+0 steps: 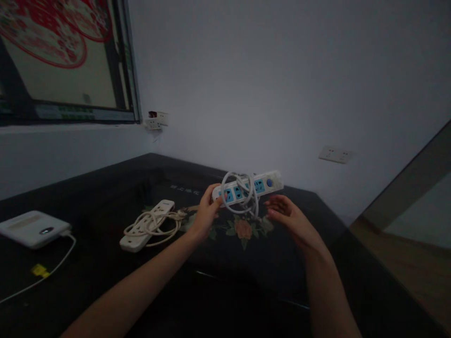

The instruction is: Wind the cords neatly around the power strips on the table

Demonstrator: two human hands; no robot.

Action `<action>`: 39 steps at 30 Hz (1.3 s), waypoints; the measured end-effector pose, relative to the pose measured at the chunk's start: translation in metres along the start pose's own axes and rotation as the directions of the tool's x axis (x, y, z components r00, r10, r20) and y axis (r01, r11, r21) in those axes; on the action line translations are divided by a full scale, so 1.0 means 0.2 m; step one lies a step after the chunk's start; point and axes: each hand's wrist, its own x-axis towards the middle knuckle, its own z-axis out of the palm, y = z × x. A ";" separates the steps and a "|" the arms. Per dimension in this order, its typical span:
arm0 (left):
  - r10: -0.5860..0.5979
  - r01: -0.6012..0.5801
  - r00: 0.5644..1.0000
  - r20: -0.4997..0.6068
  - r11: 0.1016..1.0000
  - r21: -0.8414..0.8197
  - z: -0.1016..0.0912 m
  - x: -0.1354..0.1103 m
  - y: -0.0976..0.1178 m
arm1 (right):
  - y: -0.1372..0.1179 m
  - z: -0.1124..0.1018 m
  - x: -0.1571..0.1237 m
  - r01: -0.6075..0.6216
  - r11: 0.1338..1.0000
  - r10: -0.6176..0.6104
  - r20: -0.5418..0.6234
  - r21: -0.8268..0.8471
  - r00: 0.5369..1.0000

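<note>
My left hand (208, 206) grips one end of a white power strip (276, 180) with blue sockets and a round blue switch. It is held up above the dark table, tilted so its right end is higher. A grey-white cord (230, 212) is looped around the strip's middle, with some of it hanging below. Just under the strip's right end is my right hand (287, 213), its fingers bent and apart, seemingly holding nothing. To the left, a second white power strip (136, 240) lies on the table, its cream cord (174, 230) coiled over it.
The black glossy table (225, 291) bears a printed flower pattern (244, 228). At its left sits a white box-like device (30, 227) with a white cable and yellow tag (40, 271). Wall sockets (334, 154) are behind, more (154, 123) by the window.
</note>
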 end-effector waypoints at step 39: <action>-0.481 0.472 0.874 0.067 0.875 0.109 -0.60 -0.40 0.03 | 0.26 0.76 0.00 -0.411 0.855 0.357 0.217 0.317 0.909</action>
